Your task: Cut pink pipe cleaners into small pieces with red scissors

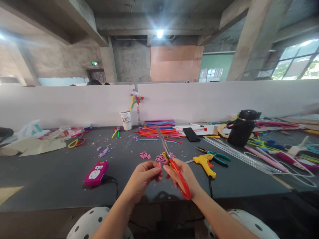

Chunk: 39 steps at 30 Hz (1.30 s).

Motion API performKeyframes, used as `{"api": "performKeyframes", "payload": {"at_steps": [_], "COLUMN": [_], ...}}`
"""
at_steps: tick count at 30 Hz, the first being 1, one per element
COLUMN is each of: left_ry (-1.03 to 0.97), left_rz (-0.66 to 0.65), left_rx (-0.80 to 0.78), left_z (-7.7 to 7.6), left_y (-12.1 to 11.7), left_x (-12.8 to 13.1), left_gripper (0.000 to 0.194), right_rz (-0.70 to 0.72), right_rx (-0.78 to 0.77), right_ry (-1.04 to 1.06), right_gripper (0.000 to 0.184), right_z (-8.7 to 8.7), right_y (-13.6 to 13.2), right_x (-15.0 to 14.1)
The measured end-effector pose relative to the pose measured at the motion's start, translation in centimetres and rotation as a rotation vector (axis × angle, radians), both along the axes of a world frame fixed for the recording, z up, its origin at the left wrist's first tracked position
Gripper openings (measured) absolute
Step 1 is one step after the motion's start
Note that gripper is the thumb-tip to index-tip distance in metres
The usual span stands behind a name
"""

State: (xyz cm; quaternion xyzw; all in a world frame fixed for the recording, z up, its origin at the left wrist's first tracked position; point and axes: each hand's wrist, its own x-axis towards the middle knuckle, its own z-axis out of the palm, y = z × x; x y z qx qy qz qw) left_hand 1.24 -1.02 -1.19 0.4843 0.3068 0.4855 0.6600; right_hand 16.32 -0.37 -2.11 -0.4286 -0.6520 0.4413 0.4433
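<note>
My left hand pinches a short pink piece of pipe cleaner upright between thumb and fingertips. Close beside it, my right hand is closed around red-handled scissors. Their blades point up and away, looking nearly together, and stand apart from the pink piece. Just beyond my hands lie small heaps of cut pink pieces, partly hidden by the scissors. Behind them, a bundle of colourful pipe cleaners rests on the dark table.
On the right are a yellow glue gun, teal-handled pliers, a phone and a black jug. To the left lie a magenta box with a cable and other scissors. A white cup stands by the partition.
</note>
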Motion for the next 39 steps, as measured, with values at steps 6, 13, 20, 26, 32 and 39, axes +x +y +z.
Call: {"api": "performKeyframes", "payload": {"at_steps": [6,13,20,26,32,39], "left_ry": [0.086,0.3,0.313,0.155,-0.08,-0.079], "left_rz": [-0.053,0.132,0.161,0.34,0.484,0.524], "left_rx": [0.006,0.131,0.129,0.133,0.103,0.186], "left_z": [-1.0,-0.8,-1.5,-0.5,0.3,0.6], "left_y": [0.3,0.5,0.5,0.6,0.7,0.6], "left_x": [0.5,0.4,1.2,0.2,-1.5,-1.7], "left_gripper": [0.01,0.009,0.005,0.006,0.01,0.008], "right_rz": [0.037,-0.051,-0.043,-0.143,-0.173,-0.215], "right_rx": [-0.083,-0.142,-0.101,0.17,0.406,0.477], "right_ry": [0.145,0.022,-0.017,-0.281,-0.725,-0.939], "right_gripper": [0.023,0.019,0.018,0.023,0.021,0.024], "right_z": [0.3,0.8,0.6,0.8,-0.3,-1.3], "right_y": [0.6,0.6,0.6,-0.1,-1.1,-1.2], "right_x": [-0.5,-0.7,-0.7,-0.2,0.0,0.3]}}
